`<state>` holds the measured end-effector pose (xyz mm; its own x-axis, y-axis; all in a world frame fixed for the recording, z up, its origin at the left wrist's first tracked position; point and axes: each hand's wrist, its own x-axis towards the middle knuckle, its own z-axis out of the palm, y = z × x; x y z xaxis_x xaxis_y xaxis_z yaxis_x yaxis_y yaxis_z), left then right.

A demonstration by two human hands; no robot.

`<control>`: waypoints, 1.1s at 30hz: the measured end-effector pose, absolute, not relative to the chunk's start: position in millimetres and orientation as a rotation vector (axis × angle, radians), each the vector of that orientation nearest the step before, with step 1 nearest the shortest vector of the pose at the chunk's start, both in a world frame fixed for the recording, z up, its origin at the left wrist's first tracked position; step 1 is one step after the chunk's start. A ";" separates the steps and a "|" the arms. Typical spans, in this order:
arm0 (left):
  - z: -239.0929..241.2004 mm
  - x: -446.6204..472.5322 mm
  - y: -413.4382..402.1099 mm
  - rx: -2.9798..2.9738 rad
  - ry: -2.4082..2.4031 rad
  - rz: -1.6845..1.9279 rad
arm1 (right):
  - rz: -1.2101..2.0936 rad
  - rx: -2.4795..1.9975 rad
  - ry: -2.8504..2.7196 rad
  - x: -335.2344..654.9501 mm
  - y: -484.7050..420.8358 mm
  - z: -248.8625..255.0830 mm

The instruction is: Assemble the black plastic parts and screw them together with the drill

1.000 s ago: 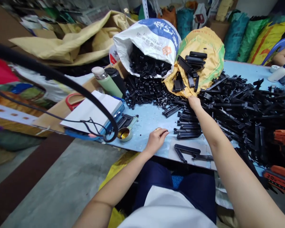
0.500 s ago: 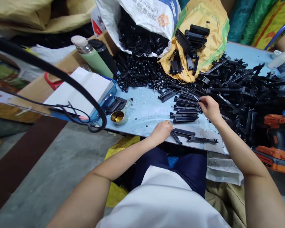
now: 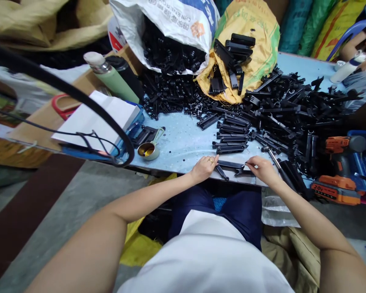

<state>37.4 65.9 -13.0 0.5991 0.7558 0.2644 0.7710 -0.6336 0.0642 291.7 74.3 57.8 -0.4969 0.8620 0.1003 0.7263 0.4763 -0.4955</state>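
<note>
Along the near edge of the desk (image 3: 183, 140) I see a black hinged bar (image 3: 231, 164), the left hand (image 3: 204, 168) with its fingertips at the left end and the right hand (image 3: 264, 170) with its fingertips by the other. The hands are apart; I cannot tell whether either grips anything. A row of black parts (image 3: 232, 138) lies just behind.

Grn flask (image 3: 118, 84) w/ pale lid, blk tumbler (image 3: 128, 76) beside, wht btl (image 3: 345, 71) far R
</note>
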 end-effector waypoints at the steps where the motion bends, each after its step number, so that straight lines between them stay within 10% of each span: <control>1: -11.7 37.5 66.0 -2.756 -1.317 -0.395 | 0.502 -1.311 -2.450 291.0 75.5 57.5; 18: 11.7 99.6 67.7 -3.105 -1.130 -0.293 | 0.209 -1.020 -2.728 325.5 64.2 9.1; 25: 8.3 102.2 60.2 -3.039 -1.304 -0.392 | -0.407 -2.290 -2.186 354.5 46.3 31.1; 33: -0.6 102.8 49.3 -2.873 -1.367 -0.478 | -0.287 -2.563 -2.030 356.8 41.9 33.7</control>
